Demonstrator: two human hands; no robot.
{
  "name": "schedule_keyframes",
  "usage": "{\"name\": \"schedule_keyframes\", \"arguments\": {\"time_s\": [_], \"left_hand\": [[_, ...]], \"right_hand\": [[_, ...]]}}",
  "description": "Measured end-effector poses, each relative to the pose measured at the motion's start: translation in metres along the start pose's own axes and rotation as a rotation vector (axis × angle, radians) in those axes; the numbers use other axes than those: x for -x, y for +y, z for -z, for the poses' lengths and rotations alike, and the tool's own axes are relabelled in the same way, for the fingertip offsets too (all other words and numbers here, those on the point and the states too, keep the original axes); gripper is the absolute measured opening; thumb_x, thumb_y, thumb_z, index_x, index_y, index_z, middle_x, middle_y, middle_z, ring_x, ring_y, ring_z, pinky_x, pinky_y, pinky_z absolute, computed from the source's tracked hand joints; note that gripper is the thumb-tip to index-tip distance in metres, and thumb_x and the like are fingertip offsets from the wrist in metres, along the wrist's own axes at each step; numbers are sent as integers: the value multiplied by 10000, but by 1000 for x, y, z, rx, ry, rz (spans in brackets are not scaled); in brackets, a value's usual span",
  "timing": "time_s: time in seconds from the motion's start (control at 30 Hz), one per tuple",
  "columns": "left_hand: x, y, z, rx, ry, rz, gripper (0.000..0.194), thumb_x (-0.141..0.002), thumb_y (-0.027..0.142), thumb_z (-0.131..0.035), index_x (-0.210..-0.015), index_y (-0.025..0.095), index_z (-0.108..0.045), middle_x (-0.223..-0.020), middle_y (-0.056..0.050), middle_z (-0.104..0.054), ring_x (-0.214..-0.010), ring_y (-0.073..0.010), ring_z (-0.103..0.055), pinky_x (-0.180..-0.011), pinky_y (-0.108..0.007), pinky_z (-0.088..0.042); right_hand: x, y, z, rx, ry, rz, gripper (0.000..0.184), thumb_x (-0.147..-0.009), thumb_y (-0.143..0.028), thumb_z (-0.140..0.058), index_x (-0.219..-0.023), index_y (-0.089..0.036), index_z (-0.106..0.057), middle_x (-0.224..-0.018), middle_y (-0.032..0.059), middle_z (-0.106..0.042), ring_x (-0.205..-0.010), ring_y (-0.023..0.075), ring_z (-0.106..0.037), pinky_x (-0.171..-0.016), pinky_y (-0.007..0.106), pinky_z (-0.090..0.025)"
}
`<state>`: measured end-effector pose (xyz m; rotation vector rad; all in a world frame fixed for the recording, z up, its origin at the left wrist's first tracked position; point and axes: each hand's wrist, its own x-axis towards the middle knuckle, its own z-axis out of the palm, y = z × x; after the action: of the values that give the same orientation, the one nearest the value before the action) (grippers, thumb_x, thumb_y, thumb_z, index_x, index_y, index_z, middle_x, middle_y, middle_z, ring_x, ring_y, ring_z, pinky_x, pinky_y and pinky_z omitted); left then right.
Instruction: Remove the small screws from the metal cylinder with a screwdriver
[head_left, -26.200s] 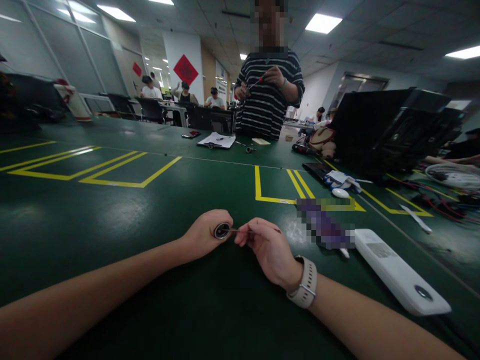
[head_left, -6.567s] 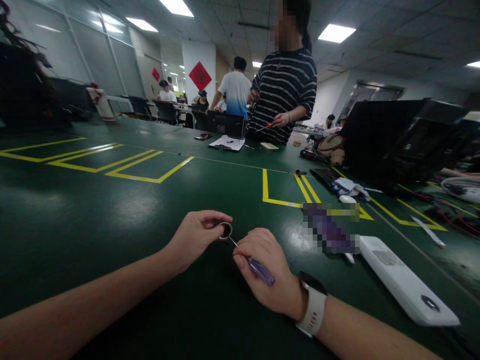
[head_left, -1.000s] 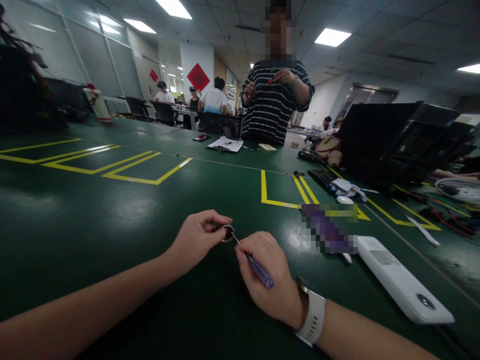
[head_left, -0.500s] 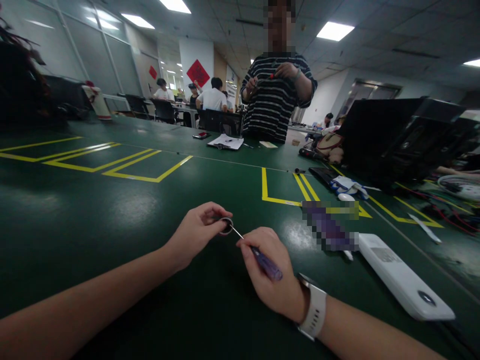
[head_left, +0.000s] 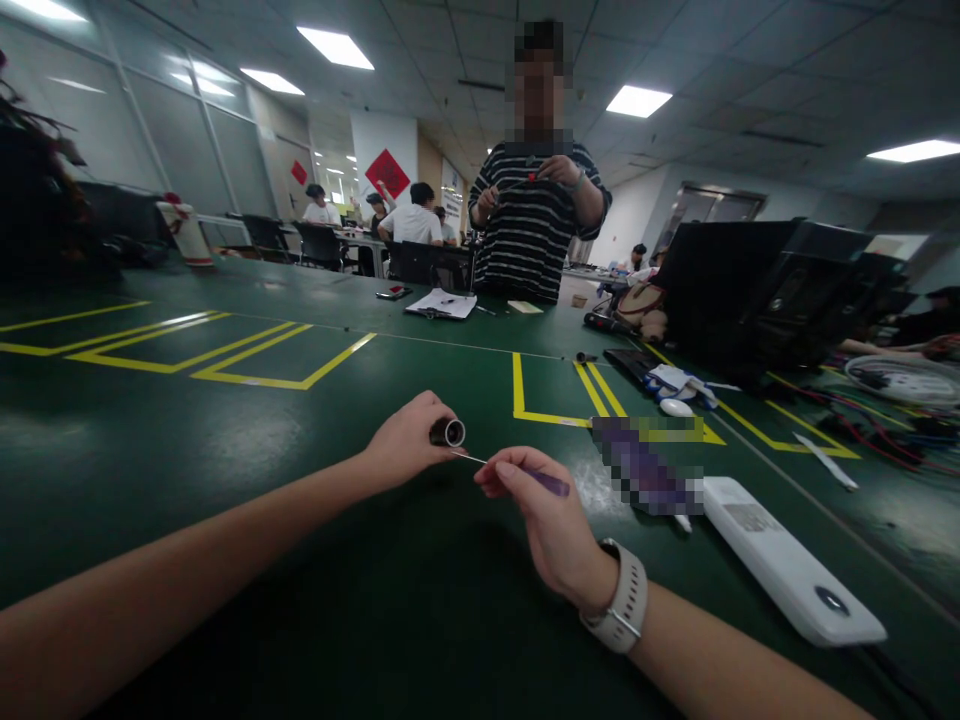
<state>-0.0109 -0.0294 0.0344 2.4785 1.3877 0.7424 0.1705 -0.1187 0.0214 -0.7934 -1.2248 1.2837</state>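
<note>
My left hand (head_left: 405, 436) is closed around a short black tube (head_left: 437, 432) whose silver-rimmed, hollow end faces me. In my right hand (head_left: 546, 525) is a screwdriver (head_left: 552, 483) with a purple, see-through handle, pinched between thumb and fingers. Its thin metal shaft points left, and the tip reaches the lower edge of the tube near my left fingertips. Whether the tip touches the tube I cannot tell. Both hands are above the green table (head_left: 315, 560).
To the right lie a blurred purple packet (head_left: 645, 468) and a white box-shaped device (head_left: 787, 565) with a cable. Behind them are blue-and-white gloves (head_left: 679, 385). Yellow tape (head_left: 551, 418) marks the tabletop. Across it, a person in a striped shirt (head_left: 529, 225) stands by a clipboard (head_left: 442, 303).
My left hand has turned the tube so its round end faces me. The screwdriver's shaft has dropped from the ring-like opening to below the tube and lies flatter. The view has tilted slightly.
</note>
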Motion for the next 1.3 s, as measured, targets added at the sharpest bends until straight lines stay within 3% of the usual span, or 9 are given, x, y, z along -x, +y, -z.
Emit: {"name": "schedule_keyframes", "arguments": {"time_s": [0.13,0.2,0.3,0.47,0.7,0.8,1.03,1.3], "left_hand": [[-3,-5,-14,83,99,35,338,-649,432,-668,-786,172,-501,-777,-2,-515,-682,-168,-487,-573,-278,-400],[-1,-5,-19,151,52,91,300,-673,401,-650,-782,176,-485,-734,12,-526,-645,-158,-489,-542,-263,-386],[5,-2,-21,202,-19,61,204,-701,336,-625,-758,173,-516,-719,12,-560,-664,-159,-522,-576,-267,-397],[14,2,-21,162,14,-2,219,-739,356,-575,-646,173,-498,-626,23,-518,-598,-144,-495,-547,-257,-372],[16,7,-26,75,19,-155,189,-750,297,-556,-619,183,-479,-607,38,-495,-600,-135,-468,-582,-261,-349],[16,7,-26,61,18,-185,180,-757,291,-564,-636,185,-481,-625,38,-504,-608,-132,-468,-600,-265,-353],[19,11,-24,141,101,-183,209,-757,300,-572,-617,192,-461,-608,42,-484,-606,-128,-464,-590,-258,-355],[21,9,-25,340,83,-165,218,-738,287,-573,-598,182,-442,-618,39,-454,-585,-109,-442,-541,-228,-356]], "right_hand": [[-2,-1,1,-74,-8,1,199,-818,-313,-554,-850,-155,-670,-878,76,-677,-818,192,-596,-742,341,-456],[-2,0,1,-63,-14,12,232,-839,-324,-514,-867,-157,-674,-906,85,-681,-842,200,-598,-752,349,-451],[-1,3,3,3,-17,18,240,-854,-313,-488,-899,-165,-672,-918,83,-679,-856,199,-596,-758,346,-448],[5,4,2,240,-52,46,196,-858,-258,-488,-933,-186,-654,-917,60,-663,-872,187,-591,-788,344,-447],[18,-1,-4,626,-136,406,209,-842,-128,-471,-975,-198,-616,-936,60,-631,-904,180,-572,-807,338,-445],[21,-2,-5,704,-157,468,207,-835,-104,-462,-942,-200,-612,-901,57,-635,-868,183,-571,-788,344,-441],[17,1,-3,578,-85,293,183,-850,-156,-469,-883,-195,-645,-872,46,-643,-845,179,-579,-771,332,-445],[4,9,1,-67,-66,-62,198,-833,-245,-497,-857,-164,-677,-918,81,-682,-829,185,-595,-733,323,-453]]}}
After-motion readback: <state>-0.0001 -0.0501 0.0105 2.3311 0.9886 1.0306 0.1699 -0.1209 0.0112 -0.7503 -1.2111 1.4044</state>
